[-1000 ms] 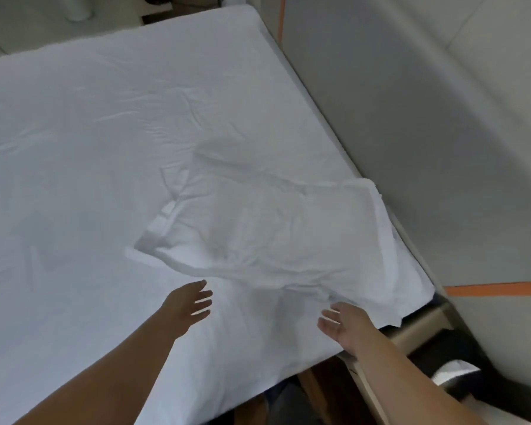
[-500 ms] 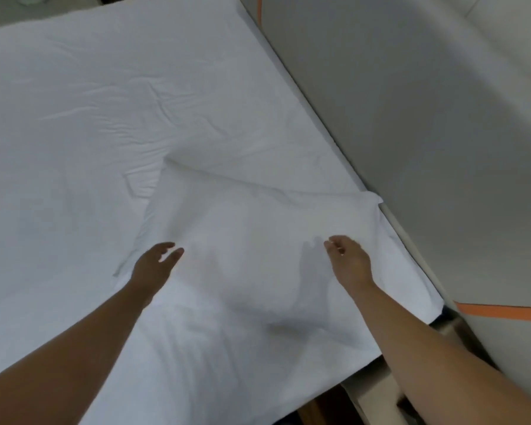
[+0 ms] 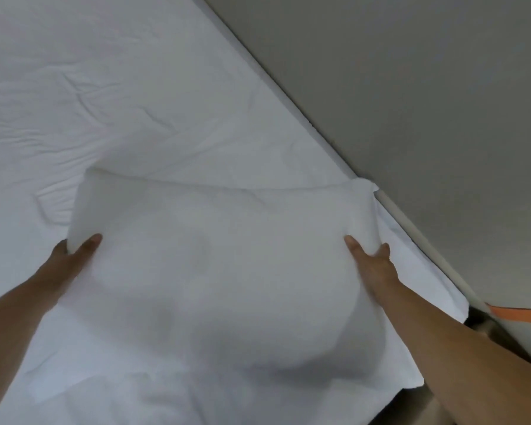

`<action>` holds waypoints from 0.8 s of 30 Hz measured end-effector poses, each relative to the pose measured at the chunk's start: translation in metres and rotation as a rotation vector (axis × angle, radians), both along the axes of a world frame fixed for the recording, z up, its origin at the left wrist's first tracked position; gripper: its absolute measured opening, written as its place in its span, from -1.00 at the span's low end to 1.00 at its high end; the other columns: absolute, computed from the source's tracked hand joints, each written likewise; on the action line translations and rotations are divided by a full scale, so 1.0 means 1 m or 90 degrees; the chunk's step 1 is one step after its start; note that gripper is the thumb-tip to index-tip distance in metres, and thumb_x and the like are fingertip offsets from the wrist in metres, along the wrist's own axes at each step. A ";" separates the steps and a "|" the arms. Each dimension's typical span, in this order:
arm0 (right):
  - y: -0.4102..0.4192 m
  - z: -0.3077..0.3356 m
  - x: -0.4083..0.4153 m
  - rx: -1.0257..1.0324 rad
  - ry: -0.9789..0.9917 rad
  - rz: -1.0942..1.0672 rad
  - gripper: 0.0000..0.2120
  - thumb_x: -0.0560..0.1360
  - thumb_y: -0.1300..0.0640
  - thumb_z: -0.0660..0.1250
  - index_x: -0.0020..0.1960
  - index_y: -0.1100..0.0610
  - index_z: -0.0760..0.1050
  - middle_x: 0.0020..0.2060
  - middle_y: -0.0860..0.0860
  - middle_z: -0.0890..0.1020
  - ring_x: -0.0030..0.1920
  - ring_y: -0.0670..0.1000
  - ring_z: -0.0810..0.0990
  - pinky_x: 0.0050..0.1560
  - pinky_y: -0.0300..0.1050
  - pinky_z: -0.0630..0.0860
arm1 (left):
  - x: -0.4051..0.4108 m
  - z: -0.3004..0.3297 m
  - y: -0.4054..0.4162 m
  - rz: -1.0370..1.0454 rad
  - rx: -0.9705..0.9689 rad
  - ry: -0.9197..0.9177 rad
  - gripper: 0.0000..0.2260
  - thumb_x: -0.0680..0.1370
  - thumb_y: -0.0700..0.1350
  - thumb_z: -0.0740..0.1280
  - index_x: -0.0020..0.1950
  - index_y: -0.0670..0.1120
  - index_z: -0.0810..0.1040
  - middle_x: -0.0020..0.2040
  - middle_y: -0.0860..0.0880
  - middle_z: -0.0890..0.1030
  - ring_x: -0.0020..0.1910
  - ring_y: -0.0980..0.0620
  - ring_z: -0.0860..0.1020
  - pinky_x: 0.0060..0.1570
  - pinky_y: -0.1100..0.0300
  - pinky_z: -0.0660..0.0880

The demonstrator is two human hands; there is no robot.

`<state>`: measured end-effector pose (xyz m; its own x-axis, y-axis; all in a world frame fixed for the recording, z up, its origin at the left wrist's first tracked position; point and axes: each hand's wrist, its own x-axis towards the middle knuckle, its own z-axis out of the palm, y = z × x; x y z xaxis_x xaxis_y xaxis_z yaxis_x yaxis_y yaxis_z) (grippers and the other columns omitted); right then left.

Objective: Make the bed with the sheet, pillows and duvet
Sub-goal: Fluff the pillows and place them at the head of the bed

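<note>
Fingers of both hands are curled onto the pillow (image 3: pixel 215 265), one hand at each short end. In the head view, the only one given, the left hand (image 3: pixel 69 256) sits at the left of the frame: its thumb lies on top of the pillow's left end, and the other fingers are hidden beneath it, so it appears to grip that end. The right hand (image 3: pixel 371 259) is at centre right, with the thumb laid on top and the remaining fingers wrapped round the pillow's right end, holding it too.

The pillow lies on the sheet (image 3: pixel 120 96), filling the middle of the frame. Its long axis runs left to right across the picture, straight from one hand to the other, and its far long edge rises toward the upper part of the frame, away from the person. Its right corner reaches the bed's edge (image 3: pixel 411 228), which runs diagonally from top centre down to lower right along the grey wall (image 3: pixel 411 87). An orange strip (image 3: pixel 521 315) shows at the right border.

Judging from this, both hands are equally placed, neither nearer, and the pillow is being set at the corner of the bed. Any coming shift would likely be a two-handed one, keeping the long axis level. No duvet is visible, so that step seems not yet done.
</note>
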<state>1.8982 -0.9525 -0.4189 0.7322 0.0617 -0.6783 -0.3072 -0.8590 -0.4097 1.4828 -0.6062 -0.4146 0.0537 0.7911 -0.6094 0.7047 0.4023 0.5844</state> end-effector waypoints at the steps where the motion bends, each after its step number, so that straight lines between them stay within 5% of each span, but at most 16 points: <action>1: -0.001 -0.005 0.001 0.006 -0.002 -0.006 0.08 0.31 -0.53 0.29 0.60 0.00 -0.04 0.45 0.16 0.35 0.37 0.25 0.41 0.31 0.15 0.39 | 0.000 -0.005 0.001 -0.005 0.000 -0.015 -0.39 0.51 0.27 0.31 0.37 -0.14 0.42 0.09 -0.19 0.58 -0.04 -0.21 0.57 -0.14 -0.10 0.58; 8: -0.006 0.009 -0.008 0.100 -0.092 -0.064 -0.07 0.32 -0.43 0.40 0.47 0.11 0.25 0.28 0.09 0.50 0.20 0.17 0.50 0.12 0.02 0.45 | -0.005 -0.006 -0.001 0.086 0.041 0.013 -0.11 0.24 0.50 0.39 0.33 -0.10 0.48 0.15 -0.12 0.59 0.03 -0.23 0.60 0.05 -0.23 0.56; 16: -0.024 0.074 -0.049 0.227 -0.165 -0.156 -0.26 0.29 -0.34 0.50 0.30 0.02 0.39 0.06 -0.10 0.56 0.08 0.04 0.56 0.16 0.04 0.52 | 0.046 0.052 -0.022 0.049 0.146 -0.097 -0.50 0.51 0.21 0.36 0.33 -0.06 0.49 0.15 -0.06 0.57 0.07 -0.13 0.55 0.17 -0.07 0.48; 20: -0.041 0.113 -0.072 0.299 -0.239 -0.203 -0.49 0.39 -0.14 0.52 0.21 0.02 0.41 -0.03 -0.16 0.57 -0.06 -0.21 0.54 -0.14 -0.31 0.42 | 0.085 0.075 -0.017 -0.011 0.172 -0.103 -0.67 0.57 0.15 0.28 -0.07 -0.13 0.54 -0.25 -0.11 0.53 -0.28 -0.09 0.49 -0.22 0.08 0.46; 24: -0.065 0.146 -0.076 0.360 -0.317 -0.252 -0.69 0.48 0.03 0.46 0.14 -0.01 0.42 -0.06 -0.14 0.63 -0.06 -0.17 0.61 -0.05 -0.21 0.53 | 0.146 0.102 -0.027 -0.103 0.274 -0.189 -0.63 0.59 0.07 0.25 -0.17 -0.24 0.44 -0.27 -0.11 0.44 -0.26 0.00 0.40 -0.29 0.18 0.34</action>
